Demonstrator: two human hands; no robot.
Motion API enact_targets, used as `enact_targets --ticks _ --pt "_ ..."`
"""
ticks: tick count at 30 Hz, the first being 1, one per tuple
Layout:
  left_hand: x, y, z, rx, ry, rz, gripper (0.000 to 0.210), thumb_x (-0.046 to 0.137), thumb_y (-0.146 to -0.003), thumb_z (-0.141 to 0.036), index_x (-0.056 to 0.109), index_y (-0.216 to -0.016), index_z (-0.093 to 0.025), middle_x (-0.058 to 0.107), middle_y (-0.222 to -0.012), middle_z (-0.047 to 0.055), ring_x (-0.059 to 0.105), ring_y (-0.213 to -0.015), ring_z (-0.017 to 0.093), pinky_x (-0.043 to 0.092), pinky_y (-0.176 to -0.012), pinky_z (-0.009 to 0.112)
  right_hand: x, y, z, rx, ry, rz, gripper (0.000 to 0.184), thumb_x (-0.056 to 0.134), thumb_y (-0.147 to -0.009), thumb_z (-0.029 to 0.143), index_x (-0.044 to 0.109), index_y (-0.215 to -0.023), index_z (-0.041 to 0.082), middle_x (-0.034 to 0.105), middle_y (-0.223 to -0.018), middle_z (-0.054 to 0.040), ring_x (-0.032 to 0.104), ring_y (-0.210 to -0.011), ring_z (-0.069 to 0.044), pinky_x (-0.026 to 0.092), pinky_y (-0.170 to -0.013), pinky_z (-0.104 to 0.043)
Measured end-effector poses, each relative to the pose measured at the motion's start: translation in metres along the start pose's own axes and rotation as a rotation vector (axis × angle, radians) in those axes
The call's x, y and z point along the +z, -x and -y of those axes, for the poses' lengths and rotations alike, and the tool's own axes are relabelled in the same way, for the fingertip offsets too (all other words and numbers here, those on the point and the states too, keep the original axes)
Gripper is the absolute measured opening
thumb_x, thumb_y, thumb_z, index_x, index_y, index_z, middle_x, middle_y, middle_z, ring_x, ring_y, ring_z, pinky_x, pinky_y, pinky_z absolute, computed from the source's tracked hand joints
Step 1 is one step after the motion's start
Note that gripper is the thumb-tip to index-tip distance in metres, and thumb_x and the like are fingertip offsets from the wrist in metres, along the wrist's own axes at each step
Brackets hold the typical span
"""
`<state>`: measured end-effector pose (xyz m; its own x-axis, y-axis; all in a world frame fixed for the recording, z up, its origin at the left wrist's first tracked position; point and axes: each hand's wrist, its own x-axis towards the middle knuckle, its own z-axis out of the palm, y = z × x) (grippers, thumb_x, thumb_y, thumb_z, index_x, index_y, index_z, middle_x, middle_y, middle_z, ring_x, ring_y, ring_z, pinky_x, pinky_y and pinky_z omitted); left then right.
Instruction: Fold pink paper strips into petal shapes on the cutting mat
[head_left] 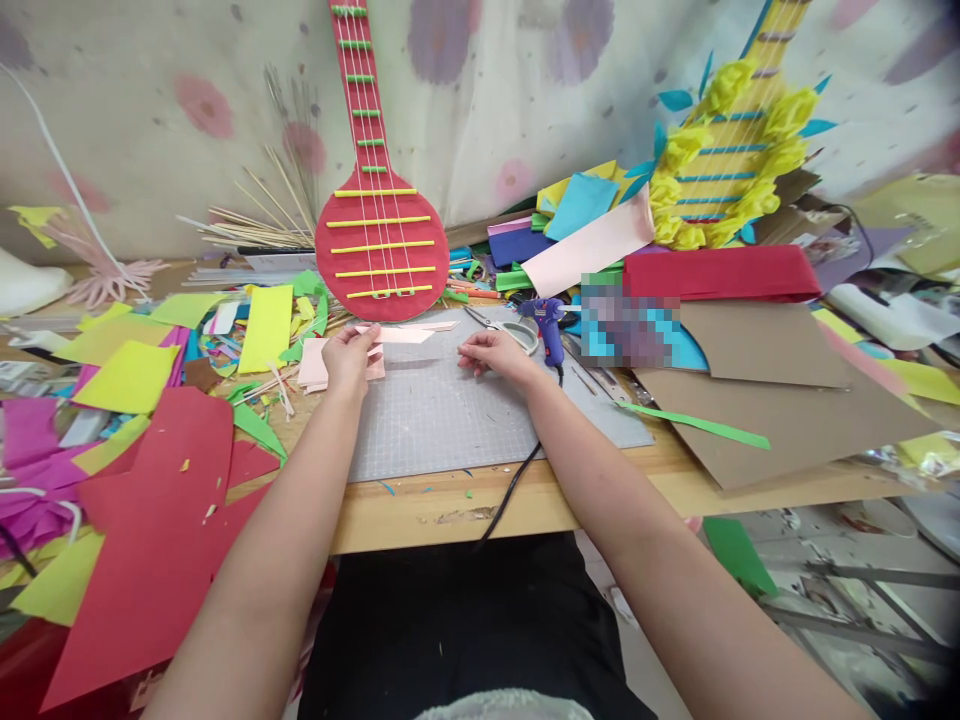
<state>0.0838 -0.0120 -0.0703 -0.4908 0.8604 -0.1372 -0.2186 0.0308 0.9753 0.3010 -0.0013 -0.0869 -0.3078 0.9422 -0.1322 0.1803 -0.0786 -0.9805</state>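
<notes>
My left hand [349,360] pinches a pale pink paper strip [416,331] that points to the right above the cutting mat [442,420]. Under that hand lies a small stack of pink paper pieces [313,366]. Over the mat's upper part, my right hand [491,355] is apart from the strip, its fingers curled together; whatever they may hold is too small to make out. Close behind it rest scissors [517,332] with pale handles. A blue glue gun [549,330] stands just to their right, its black cord running off the table's front edge.
A red paper banjo-like instrument [382,245] leans behind the mat; a yellow flowered one [724,170] leans at the back right. Red paper [169,500] and colored scraps crowd the left. Brown cardboard [795,425] and a green strip [697,425] lie on the right.
</notes>
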Motion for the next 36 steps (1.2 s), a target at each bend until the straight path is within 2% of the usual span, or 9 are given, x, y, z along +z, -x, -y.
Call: enact_targets --ticks 8,13,16,19,23,26,29,31,36 --pt "0.052 -0.034 0.01 0.127 -0.076 0.032 0.021 0.072 -0.059 -0.026 0.056 -0.069 -0.017 0.057 -0.069 -0.001 0.057 -0.063 0.012 0.049 -0.062 0.027 0.006 -0.007 -0.009 -0.014 -0.006 0.009 0.014 0.063 -0.077 0.021 0.056 -0.067 0.015 0.066 -0.061 -0.0012 0.056 -0.05 -0.006 0.043 -0.044 -0.016" --pt "0.06 -0.047 0.023 0.274 -0.455 0.006 0.021 0.07 -0.062 -0.023 0.055 -0.076 -0.018 0.062 -0.087 0.007 0.06 -0.087 0.022 0.046 -0.081 0.038 0.006 -0.01 -0.014 -0.032 0.002 0.015 0.012 0.061 -0.078 0.02 0.057 -0.068 0.015 0.066 -0.06 -0.0008 0.056 -0.05 -0.006 0.043 -0.044 -0.016" --pt "0.053 -0.043 0.02 0.399 -0.745 0.012 0.025 0.07 -0.063 -0.025 0.056 -0.082 -0.018 0.061 -0.101 0.012 0.052 -0.105 0.03 0.037 -0.093 0.045 0.006 -0.01 -0.014 -0.041 0.007 0.014 0.013 0.059 -0.079 0.019 0.057 -0.067 0.015 0.066 -0.06 -0.0009 0.056 -0.05 -0.006 0.043 -0.043 -0.016" --pt "0.045 -0.039 0.016 0.503 -0.886 0.01 0.024 0.07 -0.065 -0.028 0.058 -0.083 -0.018 0.058 -0.109 0.015 0.041 -0.117 0.035 0.029 -0.099 0.049 0.006 -0.009 -0.014 -0.045 0.014 0.011 0.013 0.06 -0.079 0.02 0.057 -0.067 0.015 0.066 -0.06 -0.0009 0.056 -0.05 -0.006 0.043 -0.044 -0.016" --pt "0.027 -0.042 0.01 0.57 -0.931 0.047 0.012 0.057 -0.075 -0.025 0.062 -0.085 -0.019 0.06 -0.101 0.012 0.048 -0.108 0.03 0.031 -0.097 0.044 0.006 -0.009 -0.015 -0.04 0.013 0.009 0.014 0.061 -0.078 0.021 0.056 -0.066 0.016 0.066 -0.06 -0.0011 0.056 -0.05 -0.007 0.042 -0.044 -0.017" --pt "0.002 -0.049 0.0 0.646 -0.916 0.181 0.011 0.054 -0.075 -0.02 0.064 -0.079 -0.02 0.063 -0.09 0.007 0.054 -0.097 0.024 0.036 -0.093 0.037 0.007 -0.009 -0.014 -0.033 0.021 0.008 0.014 0.06 -0.079 0.021 0.056 -0.067 0.016 0.066 -0.059 -0.0007 0.056 -0.05 -0.007 0.041 -0.044 -0.016" --pt "-0.026 -0.057 -0.013 0.602 -0.962 0.347 0.003 0.065 -0.066 -0.021 0.064 -0.063 -0.021 0.063 -0.075 0.005 0.056 -0.083 0.023 0.039 -0.082 0.032 0.008 -0.008 -0.013 -0.028 0.038 0.005 0.013 0.06 -0.079 0.019 0.056 -0.066 0.016 0.065 -0.059 -0.0003 0.055 -0.05 -0.006 0.04 -0.044 -0.016" --pt "-0.043 -0.062 -0.021 0.554 -1.053 0.45 0.01 0.074 -0.056 -0.023 0.064 -0.057 -0.021 0.059 -0.066 0.004 0.055 -0.076 0.022 0.039 -0.075 0.03 0.009 -0.007 -0.012 -0.027 0.048 0.002 0.013 0.061 -0.078 0.019 0.056 -0.066 0.016 0.065 -0.059 -0.0004 0.055 -0.05 -0.006 0.039 -0.043 -0.016" --pt "-0.067 -0.072 -0.022 0.341 -1.096 0.648 0.019 0.08 -0.044 -0.022 0.062 -0.052 -0.021 0.058 -0.057 0.0 0.049 -0.058 0.015 0.036 -0.062 0.025 0.01 -0.007 -0.012 -0.031 0.054 0.005 0.014 0.06 -0.078 0.019 0.056 -0.066 0.016 0.064 -0.059 -0.0002 0.055 -0.05 -0.006 0.038 -0.043 -0.016"
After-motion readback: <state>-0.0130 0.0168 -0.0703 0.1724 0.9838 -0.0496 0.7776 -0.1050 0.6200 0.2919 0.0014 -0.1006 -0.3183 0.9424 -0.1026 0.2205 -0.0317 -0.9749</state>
